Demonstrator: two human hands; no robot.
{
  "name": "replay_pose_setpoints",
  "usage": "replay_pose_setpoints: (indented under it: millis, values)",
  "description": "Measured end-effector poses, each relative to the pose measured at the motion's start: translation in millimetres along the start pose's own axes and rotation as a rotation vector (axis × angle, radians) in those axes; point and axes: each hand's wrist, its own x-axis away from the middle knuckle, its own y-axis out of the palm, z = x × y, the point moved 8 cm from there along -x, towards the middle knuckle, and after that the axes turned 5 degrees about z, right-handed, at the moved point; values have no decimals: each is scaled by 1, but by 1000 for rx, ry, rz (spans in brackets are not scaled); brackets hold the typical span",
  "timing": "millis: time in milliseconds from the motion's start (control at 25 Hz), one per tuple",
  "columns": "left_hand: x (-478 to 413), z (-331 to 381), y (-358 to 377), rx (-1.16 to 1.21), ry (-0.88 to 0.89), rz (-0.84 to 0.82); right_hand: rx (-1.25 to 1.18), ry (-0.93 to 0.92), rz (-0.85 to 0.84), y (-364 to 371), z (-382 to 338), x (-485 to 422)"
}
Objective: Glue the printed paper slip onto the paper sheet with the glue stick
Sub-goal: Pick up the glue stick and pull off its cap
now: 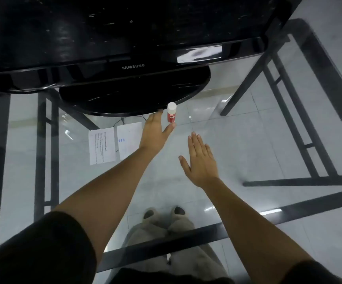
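A glue stick (171,112) with a white cap and red label stands upright on the glass table, just in front of the monitor's base. My left hand (155,132) is stretched out beside it, fingers apart, thumb close to the stick's foot; whether it touches is unclear. My right hand (201,160) hovers flat and open above the glass, nearer to me and right of the stick. A printed paper slip (101,146) lies left of my left hand. Next to it lies a paper sheet (129,140) with a small blue mark, partly hidden by my left wrist.
A black Samsung monitor (133,37) fills the far side, its oval base (133,99) resting on the glass table (248,140). Black frame bars and table legs show through the glass. My feet and trousers are visible below.
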Motion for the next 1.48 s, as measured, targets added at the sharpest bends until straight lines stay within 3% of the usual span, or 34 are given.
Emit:
replay_pose_setpoints:
  millis: [160,480,800,920,1040,1320,1480]
  values:
    - [-10,9,-3,82,17,94,32,6,21,2,1,0]
    - [-7,15,-8,70,27,94,-18,-18,-17,2,3,-1]
    - [48,16,-46,83,115,-37,-618,-35,272,-103,-9,-19]
    - [56,22,-54,48,150,-68,-850,-12,155,-119,-28,-32]
    - [58,30,-60,11,204,-82,-891,-55,62,-120,-45,-36]
    - [56,23,-56,-22,241,-110,-1061,38,84,-109,-39,-46]
    - [59,-6,-51,-80,157,-168,-1129,222,260,-99,-10,-58]
